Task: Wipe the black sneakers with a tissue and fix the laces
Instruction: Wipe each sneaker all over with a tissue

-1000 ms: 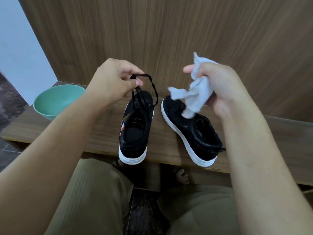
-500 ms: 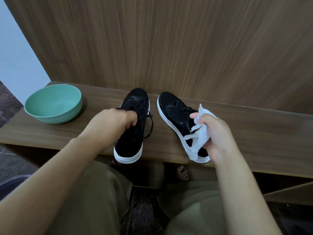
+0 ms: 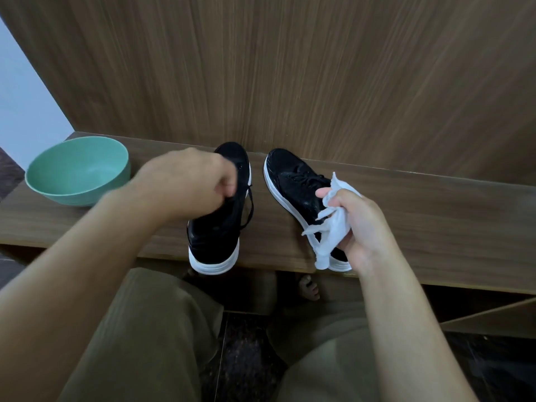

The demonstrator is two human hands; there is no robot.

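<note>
Since half a second earlier, little is altered: left hand is found slightly blurred, shifted a little toward the toe of the left sneaker; right hand is kept where it was.

Left sneaker: black, white sole, set on the wooden bench, heel at the near edge, toe toward the wood panel. A black lace is seen hanging in a loop down its right side.

Left hand: held over the tongue area, fingers curled; the lace appears to be pinched at the fingertips, though the contact is blurred.

Right sneaker: black, white sole, placed just beside the first, angled, its heel partly covered by the tissue.

Tissue: white, crumpled, gripped in the curled fingers of the right hand, a tail hanging over the heel.

Bowl: green, placed at the bench's left end, well apart from the sneakers.

Olive trousers and bare toes are noted below the bench.
</note>
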